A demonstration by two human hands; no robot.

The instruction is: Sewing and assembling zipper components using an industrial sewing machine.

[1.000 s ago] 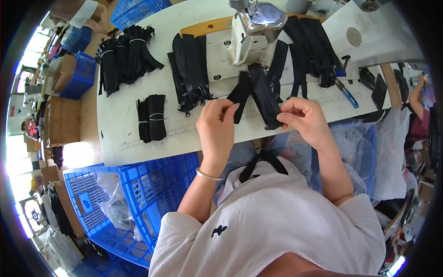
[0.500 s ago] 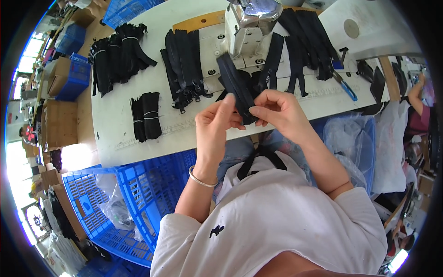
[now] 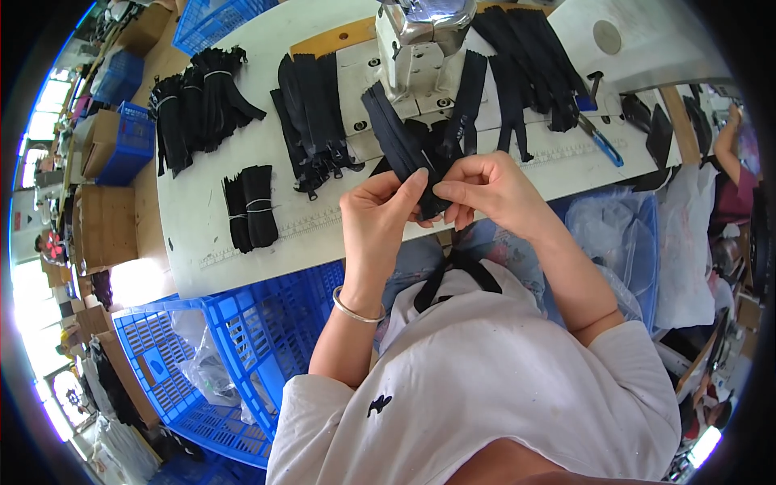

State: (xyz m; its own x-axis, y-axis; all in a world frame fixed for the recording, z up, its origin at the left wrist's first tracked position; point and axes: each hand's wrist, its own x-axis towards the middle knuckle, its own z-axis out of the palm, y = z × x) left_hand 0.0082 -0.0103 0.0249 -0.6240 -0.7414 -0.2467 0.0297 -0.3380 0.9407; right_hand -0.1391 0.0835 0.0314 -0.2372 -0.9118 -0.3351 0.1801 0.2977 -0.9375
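Between my two hands is a black zipper (image 3: 396,136), held near its lower end and slanting up and left toward the machine. My left hand (image 3: 380,206) pinches it from the left, thumb on top. Fingers of my right hand (image 3: 489,190) close on its right side near the lower end. Several loose black zippers (image 3: 311,113) lie fanned on the table just left of the machine. Another black zipper (image 3: 467,105) lies right of the held one, and more zippers (image 3: 529,65) spread beyond it. Part of the held zipper is hidden by my fingers.
A metal sewing machine (image 3: 420,48) stands at the table's far middle. Tied zipper bundles (image 3: 206,101) and a smaller bundle (image 3: 250,206) lie left on the white table (image 3: 194,267). A blue cutter (image 3: 602,141) rests at right. Blue crates (image 3: 230,323) stand below; another person's arm (image 3: 730,149) shows far right.
The view has shifted slightly. The held zipper tilts a little more to the left, and my left thumb has come down closer to my right fingers.
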